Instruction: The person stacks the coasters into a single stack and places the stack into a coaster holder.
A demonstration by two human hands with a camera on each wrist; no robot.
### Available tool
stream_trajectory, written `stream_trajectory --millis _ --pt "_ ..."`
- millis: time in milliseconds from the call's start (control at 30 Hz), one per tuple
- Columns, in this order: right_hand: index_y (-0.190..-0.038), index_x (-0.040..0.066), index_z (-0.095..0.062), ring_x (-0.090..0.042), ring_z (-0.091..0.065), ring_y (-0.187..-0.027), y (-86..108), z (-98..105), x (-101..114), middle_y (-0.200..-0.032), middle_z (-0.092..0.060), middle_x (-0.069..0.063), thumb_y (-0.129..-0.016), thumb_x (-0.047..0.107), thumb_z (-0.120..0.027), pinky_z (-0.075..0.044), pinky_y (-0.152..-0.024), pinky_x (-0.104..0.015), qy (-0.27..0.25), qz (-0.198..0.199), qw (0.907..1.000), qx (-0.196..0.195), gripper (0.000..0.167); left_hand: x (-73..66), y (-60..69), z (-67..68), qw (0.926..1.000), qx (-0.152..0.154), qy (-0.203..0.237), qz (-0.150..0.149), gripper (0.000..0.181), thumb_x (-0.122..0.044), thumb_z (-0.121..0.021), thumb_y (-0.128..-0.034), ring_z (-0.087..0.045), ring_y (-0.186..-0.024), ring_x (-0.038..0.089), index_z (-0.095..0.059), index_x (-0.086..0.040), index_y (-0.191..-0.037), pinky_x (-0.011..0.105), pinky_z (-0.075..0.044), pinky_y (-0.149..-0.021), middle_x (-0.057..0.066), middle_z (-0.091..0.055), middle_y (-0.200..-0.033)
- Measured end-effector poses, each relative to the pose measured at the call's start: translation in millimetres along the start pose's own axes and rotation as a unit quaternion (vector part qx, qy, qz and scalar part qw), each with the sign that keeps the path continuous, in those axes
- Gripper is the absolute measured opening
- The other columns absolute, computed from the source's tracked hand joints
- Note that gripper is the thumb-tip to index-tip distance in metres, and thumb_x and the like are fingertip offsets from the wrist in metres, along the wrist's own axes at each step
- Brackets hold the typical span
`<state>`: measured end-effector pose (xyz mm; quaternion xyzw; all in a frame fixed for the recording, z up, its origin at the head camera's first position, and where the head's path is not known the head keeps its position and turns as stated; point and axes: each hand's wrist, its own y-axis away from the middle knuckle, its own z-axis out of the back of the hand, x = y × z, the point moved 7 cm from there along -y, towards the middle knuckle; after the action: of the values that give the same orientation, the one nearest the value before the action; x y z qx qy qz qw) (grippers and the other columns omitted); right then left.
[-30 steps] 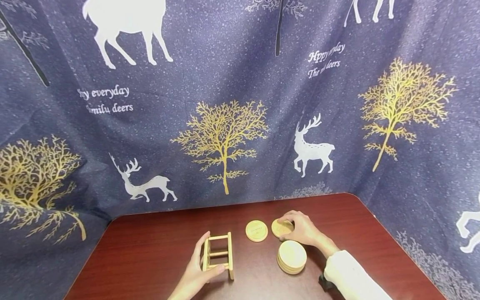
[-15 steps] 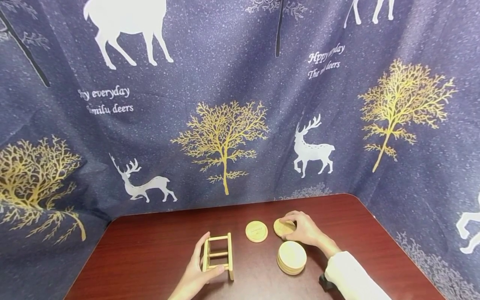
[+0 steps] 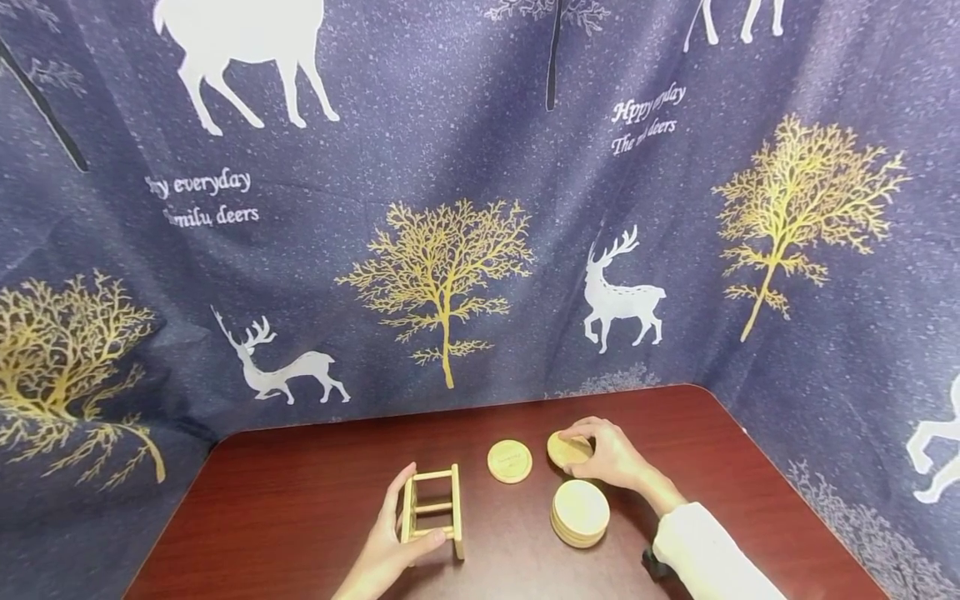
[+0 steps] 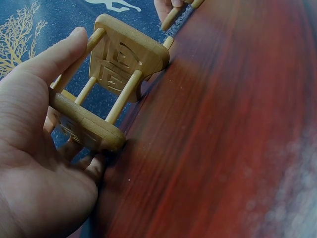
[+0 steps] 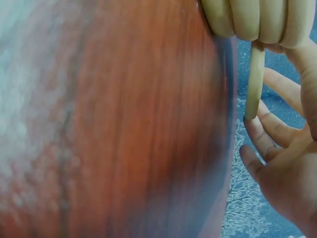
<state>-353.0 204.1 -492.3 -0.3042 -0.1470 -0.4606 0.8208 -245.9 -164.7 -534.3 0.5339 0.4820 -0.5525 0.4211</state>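
Edging rightward, the pinched disc (image 3: pixel 566 450) is drawing slightly farther from the lone disc (image 3: pixel 510 461), and the right hand (image 3: pixel 611 458) is travelling with it, thumb and fingers gripping its rim! Just on the near side, the stack of discs (image 3: pixel 581 510) is sitting on the red-brown table (image 3: pixel 300 483). Over to the left, the left hand (image 3: pixel 386 537) is clamping the wooden rack (image 3: pixel 458 517), which is resting apart from every disc.
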Motion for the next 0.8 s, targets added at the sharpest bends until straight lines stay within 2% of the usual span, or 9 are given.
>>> stream_trajectory --millis 500,800 --pt "-0.12 0.014 -0.086 -0.029 -0.071 -0.11 -1.0 2.7 6.2 -0.116 -0.078 -0.002 -0.075 0.024 -0.098 -0.059 -0.093 -0.046 -0.008 0.0 0.9998 -0.018 0.047 -0.8 0.3 1.0 0.9999 -0.003 -0.015 -0.005 0.108 0.0 -0.089 -0.0886 -0.07 -0.12 0.038 -0.025 -0.021 -0.174 0.034 -0.065 -0.09 0.035 -0.042 -0.16" --pt "-0.121 0.014 -0.086 -0.028 -0.07 -0.11 -0.5 3.5 8.8 -0.116 -0.077 -0.001 -0.074 0.021 -0.096 -0.059 -0.094 -0.046 -0.014 -0.002 0.9998 -0.017 0.048 -1.1 1.2 0.6 1.0 0.002 -0.003 -0.001 0.109 0.0 -0.088 -0.0893 -0.071 -0.12 0.039 -0.024 -0.021 -0.174 0.035 -0.065 -0.09 0.035 -0.04 -0.162"
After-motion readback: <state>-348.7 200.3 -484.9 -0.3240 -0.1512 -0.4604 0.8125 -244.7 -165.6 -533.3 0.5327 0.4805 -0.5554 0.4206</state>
